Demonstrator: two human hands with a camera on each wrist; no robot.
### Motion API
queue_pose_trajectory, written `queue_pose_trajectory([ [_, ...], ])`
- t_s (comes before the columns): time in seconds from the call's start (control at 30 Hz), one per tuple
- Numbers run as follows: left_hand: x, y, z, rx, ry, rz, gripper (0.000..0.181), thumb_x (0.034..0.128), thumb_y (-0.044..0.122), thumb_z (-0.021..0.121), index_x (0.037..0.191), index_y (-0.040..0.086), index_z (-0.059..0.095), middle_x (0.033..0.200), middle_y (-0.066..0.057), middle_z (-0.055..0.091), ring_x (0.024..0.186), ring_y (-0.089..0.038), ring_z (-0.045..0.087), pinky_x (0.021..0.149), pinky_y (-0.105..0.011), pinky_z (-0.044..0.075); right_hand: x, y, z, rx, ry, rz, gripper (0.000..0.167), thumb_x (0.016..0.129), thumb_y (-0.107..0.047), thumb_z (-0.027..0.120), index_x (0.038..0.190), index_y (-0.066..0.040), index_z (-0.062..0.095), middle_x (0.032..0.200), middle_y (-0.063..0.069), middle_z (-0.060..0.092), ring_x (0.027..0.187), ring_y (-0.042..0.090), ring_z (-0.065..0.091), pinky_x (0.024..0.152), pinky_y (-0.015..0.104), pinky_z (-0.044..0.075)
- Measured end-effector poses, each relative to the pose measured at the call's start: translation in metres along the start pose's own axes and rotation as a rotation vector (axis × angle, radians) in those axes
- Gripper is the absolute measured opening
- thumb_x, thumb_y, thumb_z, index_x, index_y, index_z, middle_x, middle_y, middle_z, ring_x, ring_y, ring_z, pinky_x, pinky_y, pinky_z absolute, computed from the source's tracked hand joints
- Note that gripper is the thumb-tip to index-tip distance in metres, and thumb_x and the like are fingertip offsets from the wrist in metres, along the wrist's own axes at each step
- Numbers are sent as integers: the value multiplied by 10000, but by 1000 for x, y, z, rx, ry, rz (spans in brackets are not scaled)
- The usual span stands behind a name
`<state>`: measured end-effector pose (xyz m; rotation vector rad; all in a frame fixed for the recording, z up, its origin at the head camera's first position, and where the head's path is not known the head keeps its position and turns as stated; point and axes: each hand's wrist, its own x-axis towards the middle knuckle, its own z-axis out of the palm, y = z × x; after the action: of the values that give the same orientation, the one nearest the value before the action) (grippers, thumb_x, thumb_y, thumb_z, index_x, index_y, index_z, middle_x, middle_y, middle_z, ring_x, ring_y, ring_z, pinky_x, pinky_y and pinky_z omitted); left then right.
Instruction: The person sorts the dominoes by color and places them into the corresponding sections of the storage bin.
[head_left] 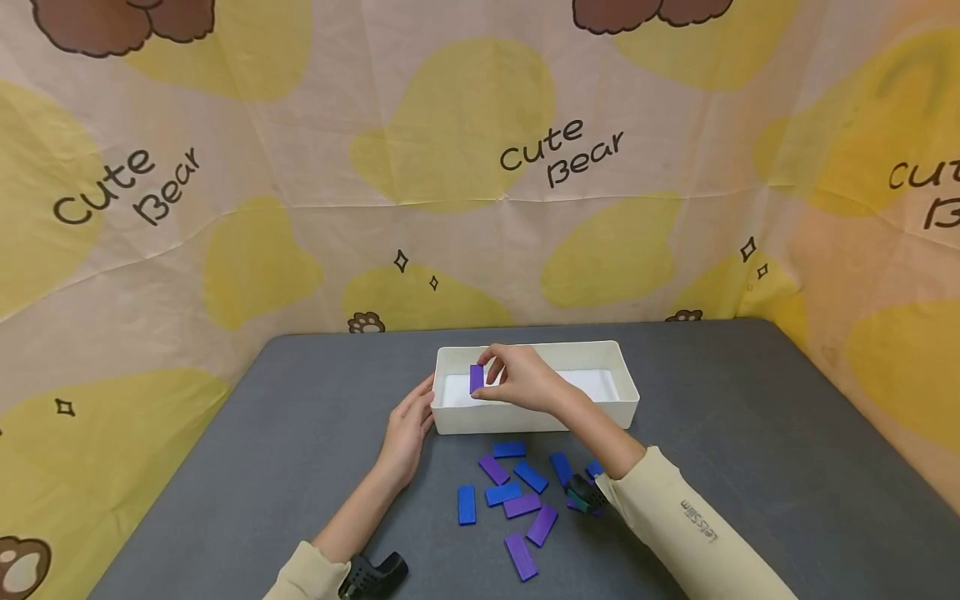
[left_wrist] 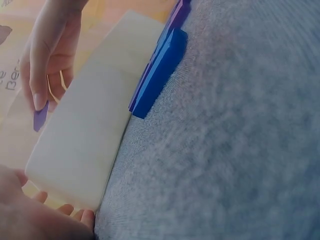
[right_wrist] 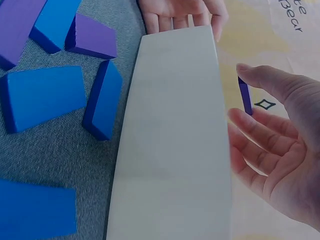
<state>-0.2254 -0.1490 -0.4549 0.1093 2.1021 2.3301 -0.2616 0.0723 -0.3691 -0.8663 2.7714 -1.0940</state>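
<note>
Fingers (right_wrist: 272,139) of the right hand (head_left: 525,379) pinch 1 purple rectangular block (head_left: 476,380) above a white plastic box (head_left: 525,422), left hand (head_left: 405,435) loosely touching it; apparently early, 10-plus blue or purple blocks (head_left: 467,505) remain on the grey desk (head_left: 337,400)

- I see the left forearm (head_left: 358,510) angling forward, left hand (head_left: 406,433) extended, fingers (head_left: 422,398) pointing ahead.
- My right forearm (head_left: 606,433) slants inward, right hand (head_left: 527,380) pinching, thumb (right_wrist: 262,78) opposite the fingertips (right_wrist: 242,118), other fingers bent.
</note>
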Motion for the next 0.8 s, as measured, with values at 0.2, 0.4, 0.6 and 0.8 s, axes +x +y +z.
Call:
queue_pose_trajectory([
  [0.2, 0, 0, -2, -11, 22, -5, 497, 1125, 173, 440, 1585, -16, 437, 1641, -220, 422, 1472, -355, 465, 1245, -514, 341, 8, 0, 6, 13, -13, 16, 462, 881, -231, 876, 1222, 3, 672, 915, 63, 744, 774, 159, 664, 666, 241, 551],
  [0.4, 2, -3, -4, -24, 44, -13, 482, 1111, 169, 468, 1562, 0, 484, 1615, -195, 471, 1430, -302, 516, 1118, -300, 468, 16, 2, 13, 8, -16, 57, 479, 885, -233, 872, 1249, 8, 675, 912, 66, 748, 751, 147, 637, 650, 225, 528],
  [0.6, 1, -4, -5, -30, 34, -5, 487, 1113, 170, 470, 1564, -15, 473, 1615, -218, 460, 1456, -349, 487, 1123, -298, 462, 24, 3, 20, -17, -13, 52, 470, 874, -227, 876, 1227, 16, 683, 875, 65, 753, 701, 126, 607, 640, 222, 494],
  [0.8, 1, -3, -3, -31, 22, -6, 500, 1114, 173, 463, 1572, -26, 452, 1622, -222, 447, 1454, -324, 486, 1173, -355, 427, 33, 2, 29, -41, -12, 43, 436, 861, -225, 878, 1179, 13, 698, 834, 62, 747, 718, 110, 562, 629, 208, 446],
])
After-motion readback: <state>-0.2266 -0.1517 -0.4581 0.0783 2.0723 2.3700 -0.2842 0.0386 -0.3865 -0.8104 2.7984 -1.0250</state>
